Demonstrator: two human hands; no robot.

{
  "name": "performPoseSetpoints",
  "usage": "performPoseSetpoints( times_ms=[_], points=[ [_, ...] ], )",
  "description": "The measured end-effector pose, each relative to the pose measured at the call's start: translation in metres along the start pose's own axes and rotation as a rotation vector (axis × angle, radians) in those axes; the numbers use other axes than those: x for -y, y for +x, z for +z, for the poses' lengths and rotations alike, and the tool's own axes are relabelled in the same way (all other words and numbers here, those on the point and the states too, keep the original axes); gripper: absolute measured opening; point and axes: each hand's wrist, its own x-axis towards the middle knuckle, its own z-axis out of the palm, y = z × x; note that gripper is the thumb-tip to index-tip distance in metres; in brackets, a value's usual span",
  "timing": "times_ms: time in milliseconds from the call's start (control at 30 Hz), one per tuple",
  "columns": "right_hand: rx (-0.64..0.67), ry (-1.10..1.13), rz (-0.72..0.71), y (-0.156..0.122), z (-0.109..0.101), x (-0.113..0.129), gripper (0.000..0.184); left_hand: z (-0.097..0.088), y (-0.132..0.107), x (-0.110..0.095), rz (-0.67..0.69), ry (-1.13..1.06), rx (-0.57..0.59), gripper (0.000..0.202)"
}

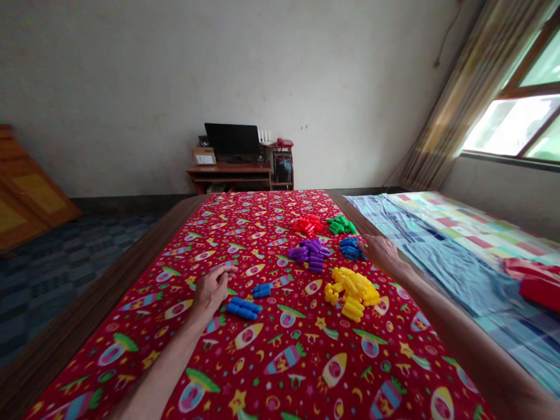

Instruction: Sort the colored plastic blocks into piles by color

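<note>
**Knobbly plastic blocks on a rocket-print cloth**

Head view: the left hand (212, 289) rests empty, fingers half curled, beside two ridged blue blocks (244, 308) mid-table. The right hand (380, 252) touches the blue pile (351, 248) near the wooden table's (87, 309) right edge; whether its fingers grip, I cannot tell. The smooth cloth (306, 361) lies open at the near end.

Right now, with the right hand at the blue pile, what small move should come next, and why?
Probably the right hand should close its grip on one piece of the blue pile and lift it. It sits at that pile's edge, its grip hidden, while loose blue pieces lie near the left hand, which rests curled on the cloth.
</note>
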Motion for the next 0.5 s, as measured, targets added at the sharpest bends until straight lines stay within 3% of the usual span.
performPoseSetpoints(
  times_ms=[67, 133, 233, 333, 400, 500],
  points=[
    [-0.046, 0.017, -0.051, -0.005, -0.016, 0.014, 0.039, 0.001, 0.000, 0.001, 0.011, 0.003, -0.005, 0.034],
    [-0.080, 0.092, -0.239, -0.012, -0.029, 0.038, 0.035, 0.001, 0.001, 0.002, 0.014, 0.009, -0.013, 0.034],
    [-0.082, 0.284, -0.723, -0.026, -0.034, 0.089, 0.028, 0.002, 0.001, 0.000, 0.012, 0.012, -0.026, 0.033],
    [-0.070, 0.378, -1.175, -0.036, -0.018, 0.148, 0.029, 0.002, 0.000, -0.001, 0.009, 0.010, -0.027, 0.032],
    [-0.035, 0.327, -1.312, -0.040, -0.003, 0.182, 0.032, 0.002, 0.000, -0.002, 0.005, 0.005, -0.024, 0.032],
    [0.032, 0.216, -1.336, -0.041, 0.012, 0.211, 0.025, 0.002, 0.000, -0.001, -0.002, -0.013, -0.017, 0.031]
  ],
)
